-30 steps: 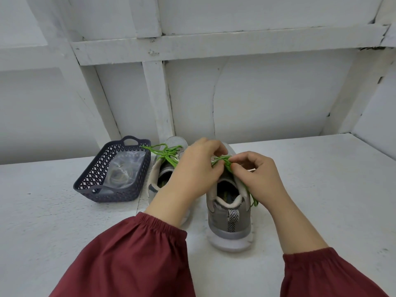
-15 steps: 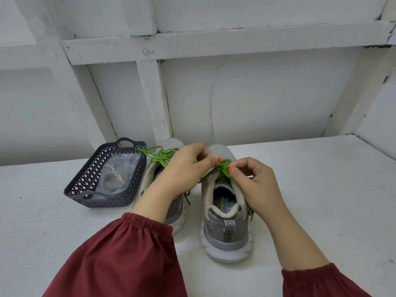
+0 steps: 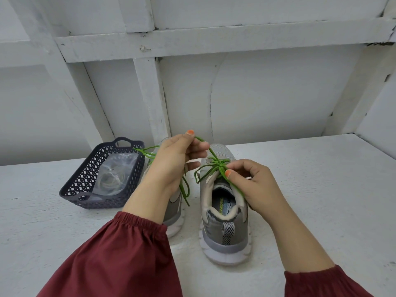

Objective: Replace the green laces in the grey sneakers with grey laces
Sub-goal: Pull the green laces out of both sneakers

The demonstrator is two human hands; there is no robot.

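Observation:
Two grey sneakers stand heel-toward-me on the white table. The right sneaker (image 3: 225, 228) carries a green lace (image 3: 214, 166) knotted at its tongue. My left hand (image 3: 173, 161) pinches one end of that lace and holds it up and to the left, so the strand runs taut from the knot. At the knot itself my right hand (image 3: 255, 187) pinches the lace. The left sneaker (image 3: 174, 213) is mostly hidden behind my left forearm; its green lace (image 3: 147, 152) shows above the hand.
A dark perforated basket (image 3: 85, 185) sits left of the shoes and holds a clear plastic bag (image 3: 113, 174) with pale laces inside. A white wall with beams rises right behind the table. Red sleeves cover both forearms near the front edge.
My left hand has risen and drawn a lace end out of the bow on the right sneaker, loosening it. The right hand stays at the knot. The view has tilted down slightly.

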